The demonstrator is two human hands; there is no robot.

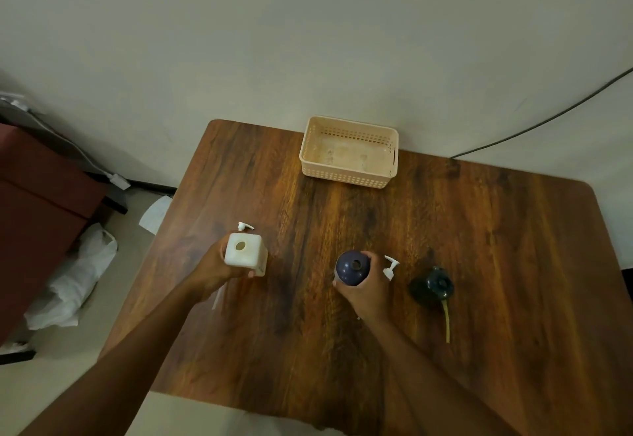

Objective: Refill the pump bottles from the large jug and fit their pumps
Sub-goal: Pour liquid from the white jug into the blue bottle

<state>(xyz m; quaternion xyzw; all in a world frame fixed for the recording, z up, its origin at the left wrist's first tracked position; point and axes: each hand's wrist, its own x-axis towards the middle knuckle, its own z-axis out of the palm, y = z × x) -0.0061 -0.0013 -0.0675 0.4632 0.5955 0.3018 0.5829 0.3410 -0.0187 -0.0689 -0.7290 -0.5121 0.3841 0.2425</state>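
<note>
Currently both bottles stand upright, necks open to the camera; left hand (219, 264) wraps the square white bottle (245, 253) from its left side, right hand (363, 286) wraps the round purple bottle (353, 267) from the near side; one white pump (245, 226) lies just behind the white bottle, another white pump (390, 267) just right of the purple one, nearer the right hand; dark bottle (433, 285) stands further right, ungripped; large jug not in view; basket (349, 151) sits at the table's (479, 230) far edge.
</note>
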